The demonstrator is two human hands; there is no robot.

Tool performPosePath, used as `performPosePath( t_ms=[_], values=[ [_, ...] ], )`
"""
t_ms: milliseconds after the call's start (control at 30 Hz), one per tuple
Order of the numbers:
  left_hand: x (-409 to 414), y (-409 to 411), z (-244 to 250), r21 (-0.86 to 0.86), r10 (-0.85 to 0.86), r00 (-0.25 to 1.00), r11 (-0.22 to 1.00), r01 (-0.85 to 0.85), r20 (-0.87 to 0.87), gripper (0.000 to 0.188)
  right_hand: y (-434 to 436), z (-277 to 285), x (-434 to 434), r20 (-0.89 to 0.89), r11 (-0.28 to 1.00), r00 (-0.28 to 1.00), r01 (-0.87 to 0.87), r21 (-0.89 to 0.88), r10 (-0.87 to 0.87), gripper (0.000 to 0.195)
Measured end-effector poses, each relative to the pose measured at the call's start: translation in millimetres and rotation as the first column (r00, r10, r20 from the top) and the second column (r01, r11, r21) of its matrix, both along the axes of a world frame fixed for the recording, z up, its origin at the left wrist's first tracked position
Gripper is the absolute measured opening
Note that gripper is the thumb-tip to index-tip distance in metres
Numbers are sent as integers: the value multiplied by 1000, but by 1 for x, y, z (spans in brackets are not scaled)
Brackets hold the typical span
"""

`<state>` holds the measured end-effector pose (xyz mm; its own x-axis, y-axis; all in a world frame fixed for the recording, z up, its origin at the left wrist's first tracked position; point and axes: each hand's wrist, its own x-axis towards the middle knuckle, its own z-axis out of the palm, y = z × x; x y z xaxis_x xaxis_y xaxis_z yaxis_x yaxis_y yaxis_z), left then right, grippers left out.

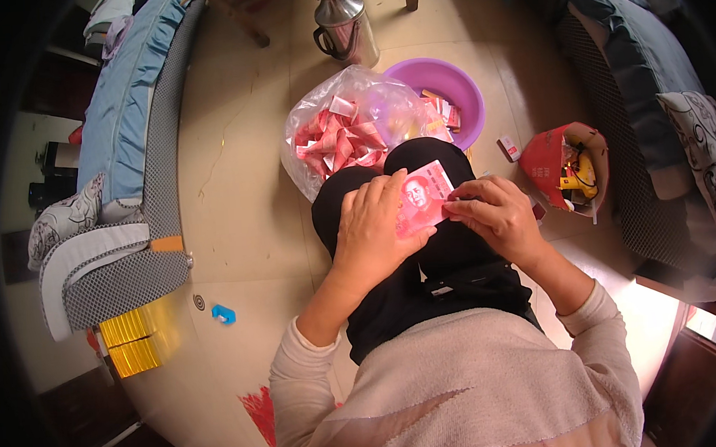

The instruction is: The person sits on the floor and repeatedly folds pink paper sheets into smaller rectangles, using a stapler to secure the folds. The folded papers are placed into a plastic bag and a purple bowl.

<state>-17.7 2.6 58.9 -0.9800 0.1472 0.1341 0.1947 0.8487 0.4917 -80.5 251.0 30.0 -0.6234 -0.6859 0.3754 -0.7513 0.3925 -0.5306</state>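
Above my black-trousered knees, my left hand [373, 226] holds a red banknote-style paper [423, 194] with a printed portrait. The thumb lies along its lower edge and the fingers are at its left side. Whether it is one sheet or a thin stack I cannot tell. My right hand [496, 215] pinches the paper's right edge between thumb and fingertips. Just beyond my knees, a clear plastic bag [312, 110] holds many folded red paper pieces [341, 140]. Behind it to the right, a purple basin [475, 99] contains bundles of red printed paper [447, 114].
A metal thermos flask [348, 27] stands beyond the bag. To my right are a small red-and-white box [508, 149] and a red container [543, 168] with a yellow tool inside. Cushioned sofas [125, 120] flank both sides. Gold foil paper [128, 343] and a blue object [224, 314] lie left.
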Motion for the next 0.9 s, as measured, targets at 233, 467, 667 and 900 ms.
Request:
performPosePath(
  t_ms=[233,467,667,900],
  values=[
    [-1,5,-10,-130,-24,998,991,15,-66,93,-20,16,-9,-146,996,989,-1,92,15,45],
    [-2,1,-13,-120,-56,990,992,40,-127,89,-16,10,-19,-194,980,975,-68,189,105,41],
    [0,-2,-16,-163,-105,979,984,77,-172,74,-20,17,-17,-254,973,956,-94,211,148,29],
    [-3,-10,-16,-51,-107,981,994,100,-159,59,-21,19,-26,-172,971,961,-193,139,216,19]
  ],
)
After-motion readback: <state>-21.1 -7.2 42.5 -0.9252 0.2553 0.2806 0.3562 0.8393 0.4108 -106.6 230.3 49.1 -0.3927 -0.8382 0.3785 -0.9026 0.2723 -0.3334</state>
